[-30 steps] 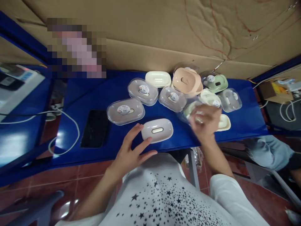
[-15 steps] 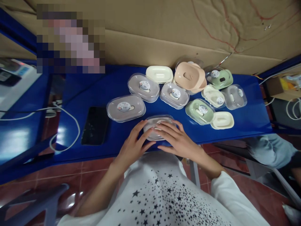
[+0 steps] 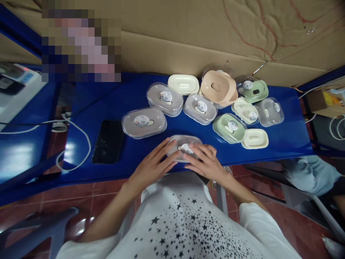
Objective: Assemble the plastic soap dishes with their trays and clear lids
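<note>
A grey soap box (image 3: 175, 139) with a clear lid lies near the table's front edge, directly before me. Its lid carries a round printed label (image 3: 185, 148). My left hand (image 3: 155, 161) holds the box's left end, fingers over the lid and thumb at the near side. My right hand (image 3: 203, 158) rests on the right part with its fingers spread, the fingertips on the label. Just beyond are more lidded grey soap boxes (image 3: 134, 126) and a green soap box (image 3: 226, 126), all bearing labels.
Peach soap box parts (image 3: 215, 86), a cream tray (image 3: 183, 84) and a small cream dish (image 3: 256, 139) stand on the blue table (image 3: 140, 158). A black phone (image 3: 107, 142) and a white cable (image 3: 87, 140) lie left. A person's leg (image 3: 312, 176) shows at right.
My right hand has slid right over the lid, uncovering more of the label and the lid's middle. My left hand stays at the left end of the box.
</note>
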Tool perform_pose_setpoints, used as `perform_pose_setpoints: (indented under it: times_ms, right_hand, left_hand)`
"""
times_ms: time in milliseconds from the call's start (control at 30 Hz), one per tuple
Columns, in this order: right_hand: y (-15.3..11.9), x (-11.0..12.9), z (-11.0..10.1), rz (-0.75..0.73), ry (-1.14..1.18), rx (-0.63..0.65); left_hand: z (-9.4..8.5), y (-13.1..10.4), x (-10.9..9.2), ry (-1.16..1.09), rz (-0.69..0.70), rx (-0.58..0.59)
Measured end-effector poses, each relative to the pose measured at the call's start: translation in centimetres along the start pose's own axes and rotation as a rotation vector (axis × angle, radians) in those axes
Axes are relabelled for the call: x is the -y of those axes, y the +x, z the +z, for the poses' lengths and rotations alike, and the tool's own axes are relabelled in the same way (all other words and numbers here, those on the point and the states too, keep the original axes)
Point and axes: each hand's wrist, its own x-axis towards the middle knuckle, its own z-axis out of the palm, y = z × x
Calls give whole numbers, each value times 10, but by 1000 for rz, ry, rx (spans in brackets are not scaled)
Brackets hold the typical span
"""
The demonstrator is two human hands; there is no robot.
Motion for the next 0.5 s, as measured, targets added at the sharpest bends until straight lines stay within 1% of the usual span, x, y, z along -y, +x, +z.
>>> perform_pose_setpoints:
  times_ms: [67, 100, 167, 267, 400, 500]
  right_hand:
    - [-4, -6, 1, 86, 62, 31]
    - [-5, -9, 2, 103, 97, 45]
    - [-7, -12, 4, 90, 156, 57]
    - [-7, -11, 8, 91, 183, 48]
    - [-1, -7, 10, 104, 191, 65]
    - [7, -4, 13, 77, 181, 69]
  left_hand:
    - [0, 0, 0, 3, -1, 17]
    - [0, 0, 1, 0, -3, 23]
    - [1, 0, 1, -12, -10, 31]
    - [2, 0, 2, 0, -16, 28]
    - [5, 0, 1, 59, -38, -28]
    - [7, -4, 0, 85, -71, -75]
